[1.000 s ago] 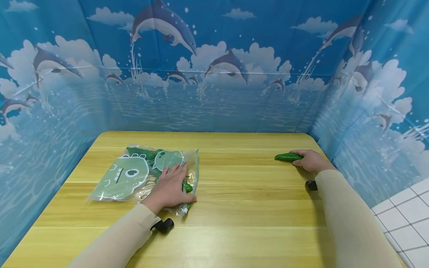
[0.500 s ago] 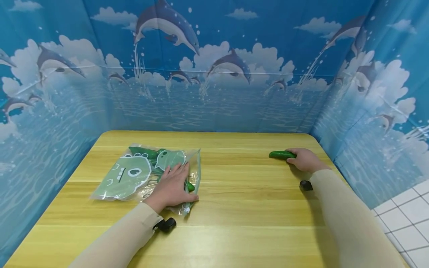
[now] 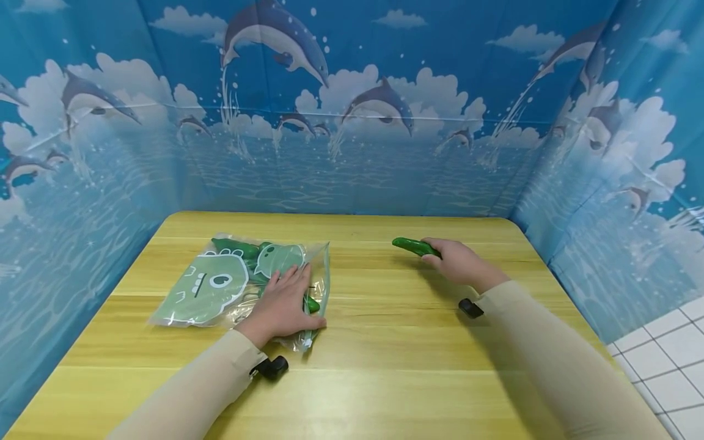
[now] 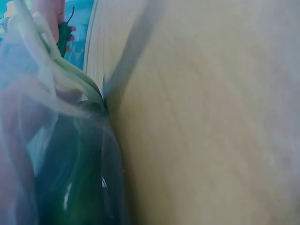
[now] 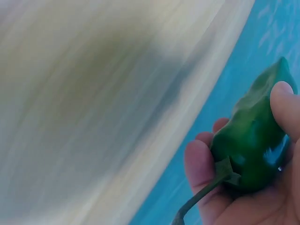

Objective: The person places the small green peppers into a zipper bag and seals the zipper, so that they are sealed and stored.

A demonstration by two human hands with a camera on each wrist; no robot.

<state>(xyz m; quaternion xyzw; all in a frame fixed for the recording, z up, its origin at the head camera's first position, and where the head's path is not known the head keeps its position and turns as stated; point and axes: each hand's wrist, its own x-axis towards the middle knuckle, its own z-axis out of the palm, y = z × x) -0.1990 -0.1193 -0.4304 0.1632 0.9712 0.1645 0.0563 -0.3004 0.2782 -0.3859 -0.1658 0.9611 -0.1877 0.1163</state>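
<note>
A green pepper [image 3: 411, 245] is gripped in my right hand [image 3: 467, 266], above the right half of the table. In the right wrist view, fingers and thumb curl round this glossy pepper [image 5: 253, 136], its curved stem pointing down-left. My left hand [image 3: 282, 305] rests with spread fingers on a clear zip bag [image 3: 206, 290] printed with green cartoon monsters, near its open right end. Inside the bag lie several green vegetables, among them a long one [image 3: 236, 249] at the back and one [image 3: 312, 304] beside the left hand. The left wrist view shows a green vegetable [image 4: 79, 178] through the film.
The yellow wood-grain table [image 3: 374, 391] has rounded far corners. A blue dolphin-print curtain [image 3: 352, 165] encloses its back and sides. White floor tiles [image 3: 660, 354] show at the lower right. Black wrist cameras [image 3: 272, 368] sit under both cuffs.
My right hand has carried the pepper leftward across the table toward the bag and lifted it. My left hand and the bag have stayed in place.
</note>
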